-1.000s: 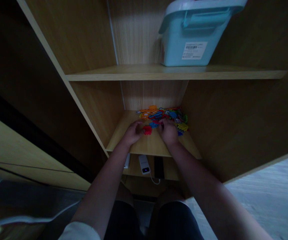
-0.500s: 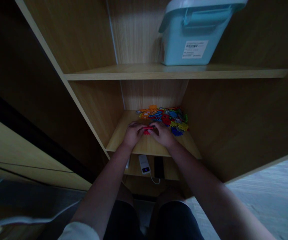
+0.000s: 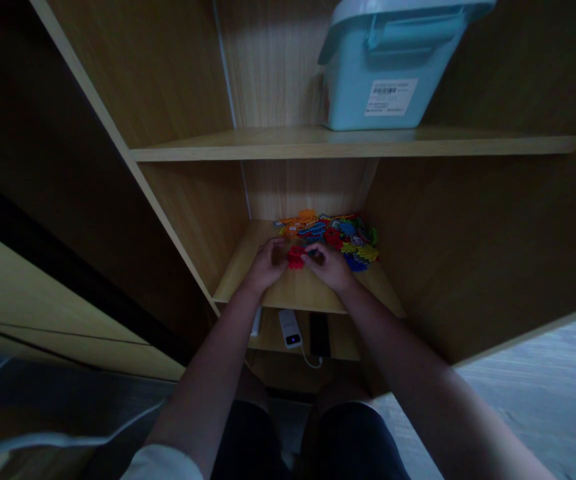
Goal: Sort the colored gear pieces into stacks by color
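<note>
Over the middle shelf, a small red plastic piece with a scalloped edge (image 3: 295, 258) is pinched at its right side by my right hand (image 3: 329, 265). My left hand (image 3: 267, 264) is at the piece's left, its fingers curved and apart, with no clear grip on it. Behind my hands lies a pile of colourful plastic pieces (image 3: 313, 231) in orange, blue, red, green and yellow, several with wavy or toothed edges. My right hand is close to the front of this pile and hides part of it.
A light-blue lidded bin (image 3: 378, 73) stands on the upper shelf (image 3: 268, 147). Below my hands, a white power bank (image 3: 290, 328) with a cable and a dark phone-like slab (image 3: 319, 335) rest on a lower shelf. Wooden side walls close in left and right.
My left hand has loosened and drawn slightly left from the red piece. The piece has turned, showing more of its flat face, and stays in my right hand.
</note>
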`<state>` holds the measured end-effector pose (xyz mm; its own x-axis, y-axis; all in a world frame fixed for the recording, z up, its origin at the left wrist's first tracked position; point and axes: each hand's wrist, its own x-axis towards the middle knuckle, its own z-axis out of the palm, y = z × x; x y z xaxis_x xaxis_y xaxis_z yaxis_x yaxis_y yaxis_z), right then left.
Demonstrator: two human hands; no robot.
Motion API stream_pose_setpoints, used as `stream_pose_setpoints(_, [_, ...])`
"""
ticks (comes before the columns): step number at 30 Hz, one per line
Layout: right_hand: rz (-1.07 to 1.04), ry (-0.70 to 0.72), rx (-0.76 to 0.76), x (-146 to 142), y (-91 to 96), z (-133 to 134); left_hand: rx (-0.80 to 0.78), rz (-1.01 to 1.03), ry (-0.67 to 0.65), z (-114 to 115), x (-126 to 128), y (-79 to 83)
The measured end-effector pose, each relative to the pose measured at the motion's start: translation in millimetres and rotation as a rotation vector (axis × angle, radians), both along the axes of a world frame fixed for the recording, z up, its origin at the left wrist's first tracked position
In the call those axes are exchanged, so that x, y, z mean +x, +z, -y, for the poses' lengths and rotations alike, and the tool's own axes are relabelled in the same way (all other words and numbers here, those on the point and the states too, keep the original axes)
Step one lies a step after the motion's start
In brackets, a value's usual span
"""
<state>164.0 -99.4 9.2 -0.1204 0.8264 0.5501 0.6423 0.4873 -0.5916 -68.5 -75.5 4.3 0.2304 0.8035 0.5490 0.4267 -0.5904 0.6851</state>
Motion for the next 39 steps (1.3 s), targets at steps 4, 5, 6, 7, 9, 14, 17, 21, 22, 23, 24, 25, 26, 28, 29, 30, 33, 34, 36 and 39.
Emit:
stream_pose_setpoints(4, [0.049, 0.004, -0.013, 1.0, -4.0, -4.2, -0.118, 0.007, -0.097, -6.9, -2.0, -7.0])
stream_pose_setpoints(5, [0.055, 0.01, -0.015, 1.1, -4.9, -5.0, -0.125, 0.003, -0.11, -7.7, -2.1, -8.2])
stream_pose_setpoints(6, [0.056, 0.016, -0.013, 1.1, -5.6, -5.5, -0.128, 0.002, -0.118, -8.2, -2.1, -9.2])
stream_pose_setpoints(7, [0.054, 0.023, -0.012, 1.1, -6.2, -6.0, -0.13, 0.006, -0.123, -8.5, -1.9, -9.9])
stream_pose_setpoints(9, [0.054, 0.036, -0.019, 0.8, -6.8, -6.4, -0.142, 0.018, -0.136, -8.7, -1.4, -10.9])
stream_pose_setpoints(14, [0.099, 0.045, -0.043, 0.2, -6.0, -5.5, -0.157, 0.039, -0.141, -8.5, -0.5, -10.4])
stream_pose_setpoints(17, [0.11, 0.057, -0.031, 0.2, -5.1, -4.4, -0.16, 0.041, -0.153, -8.0, -0.5, -9.4])
stream_pose_setpoints(21, [0.107, 0.078, -0.025, 0.5, -5.4, -4.6, -0.154, 0.04, -0.151, -7.7, -0.3, -9.1])
stream_pose_setpoints(22, [0.104, 0.08, -0.023, 0.6, -5.9, -5.1, -0.151, 0.039, -0.147, -7.7, -0.2, -9.1])
stream_pose_setpoints(23, [0.101, 0.083, -0.02, 0.7, -6.6, -5.7, -0.149, 0.038, -0.146, -7.7, -0.1, -9.1])
stream_pose_setpoints(24, [0.098, 0.085, -0.016, 0.9, -7.3, -6.4, -0.148, 0.038, -0.147, -7.7, -0.1, -9.1])
stream_pose_setpoints(25, [0.096, 0.09, -0.012, 1.0, -8.1, -7.2, -0.148, 0.037, -0.149, -7.6, -0.1, -8.9])
stream_pose_setpoints(26, [0.094, 0.096, -0.007, 1.3, -8.9, -7.9, -0.149, 0.035, -0.15, -7.6, -0.1, -8.7])
stream_pose_setpoints(28, [0.094, 0.107, -0.001, 1.7, -10.1, -9.0, -0.146, 0.03, -0.149, -7.5, -0.2, -8.4])
stream_pose_setpoints(29, [0.094, 0.111, -0.003, 2.0, -10.5, -9.4, -0.146, 0.03, -0.147, -7.5, -0.3, -8.3])
stream_pose_setpoints(30, [0.093, 0.114, -0.006, 2.2, -10.7, -9.6, -0.146, 0.03, -0.143, -7.6, -0.3, -8.3])
stream_pose_setpoints(33, [0.091, 0.12, -0.015, 2.4, -10.7, -9.4, -0.146, 0.029, -0.134, -8.2, -0.4, -9.0])
stream_pose_setpoints(34, [0.093, 0.12, -0.015, 2.4, -10.6, -9.2, -0.145, 0.027, -0.131, -8.5, -0.4, -9.4])
stream_pose_setpoints(36, [0.094, 0.121, -0.005, 2.2, -10.3, -8.7, -0.142, 0.028, -0.125, -9.1, -0.5, -10.4])
stream_pose_setpoints(39, [0.092, 0.127, 0.013, 1.7, -10.5, -8.2, -0.135, 0.036, -0.13, -9.8, -0.6, -11.7])
